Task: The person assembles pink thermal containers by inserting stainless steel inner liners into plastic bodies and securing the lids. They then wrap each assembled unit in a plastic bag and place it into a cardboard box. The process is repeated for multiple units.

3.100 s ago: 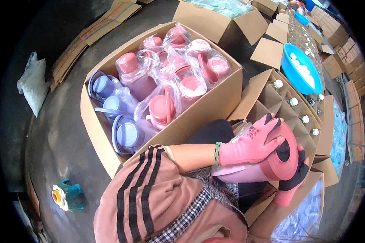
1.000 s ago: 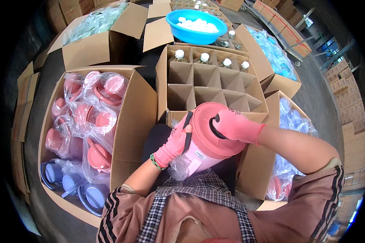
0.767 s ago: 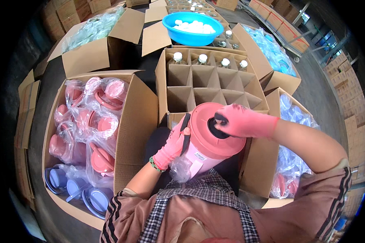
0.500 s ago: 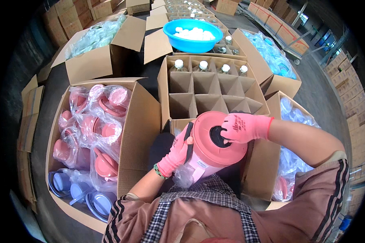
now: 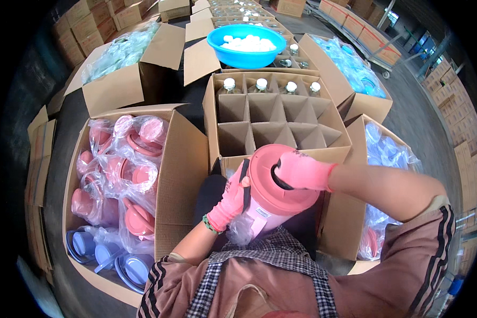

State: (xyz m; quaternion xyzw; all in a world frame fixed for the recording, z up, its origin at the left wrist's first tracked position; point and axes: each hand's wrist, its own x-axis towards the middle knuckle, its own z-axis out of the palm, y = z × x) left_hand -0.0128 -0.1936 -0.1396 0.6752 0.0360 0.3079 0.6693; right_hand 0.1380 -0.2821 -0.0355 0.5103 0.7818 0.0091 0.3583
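A pink thermos jug [image 5: 294, 197] is held tilted against my apron, its broad darker-pink round end facing up. A black round piece [image 5: 277, 175] sits in the middle of that end. My left hand [image 5: 232, 200], in a pink glove with black-coated palm, is closed around the jug's side. My right hand [image 5: 303, 170], gloved alike, is closed over the black round piece and hides most of it; its fingertips cannot be seen. Clear plastic film [image 5: 240, 229] hangs by the jug near my left wrist.
Ahead stands a divided carton [image 5: 228, 159] with white-capped glass bottles [image 5: 261, 86] in its far row. Beyond is a blue basin [image 5: 244, 57] of white caps. At left, a carton [image 5: 181, 175] holds wrapped pink and blue jug parts; another carton [image 5: 338, 222] stands right.
My right hand has turned over the black round piece and moved slightly left, now covering more of it. My left hand keeps its hold on the jug. The whole view has shifted slightly.
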